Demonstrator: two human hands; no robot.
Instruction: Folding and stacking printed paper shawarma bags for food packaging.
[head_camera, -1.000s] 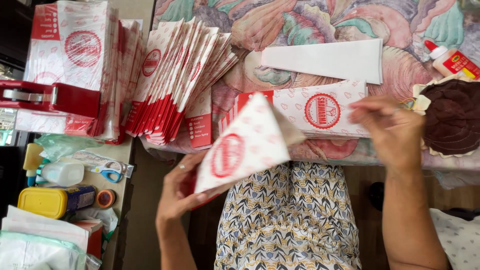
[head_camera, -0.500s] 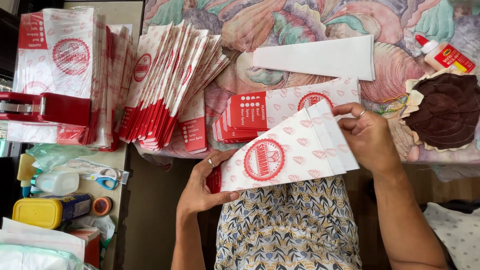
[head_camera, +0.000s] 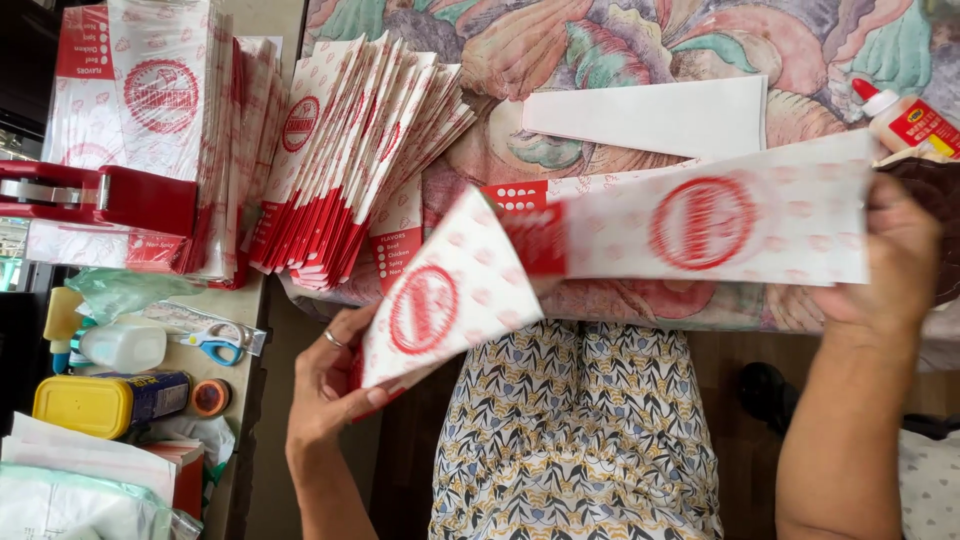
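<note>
My left hand (head_camera: 325, 385) grips the lower corner of a white paper bag with a red round mark (head_camera: 445, 295), held tilted over my lap. My right hand (head_camera: 895, 255) holds the right end of a second, longer printed bag (head_camera: 715, 225), blurred with motion and stretched across the table edge. A fanned stack of the same red-and-white bags (head_camera: 345, 165) lies to the left on the flowered tablecloth (head_camera: 560, 60). A plain white folded paper piece (head_camera: 660, 115) lies behind the long bag.
A glue bottle with a red cap (head_camera: 905, 115) lies at the far right. More stacked bags (head_camera: 150, 110) and a red tape dispenser (head_camera: 100, 195) sit on the left. Blue-handled scissors (head_camera: 215, 345), a yellow-lidded box (head_camera: 105, 400) and a tape roll (head_camera: 210, 397) are on the side table.
My right hand has pulled a long bag out to the right, away from the one in my left hand. The left-hand bag has tilted and moved slightly left.
</note>
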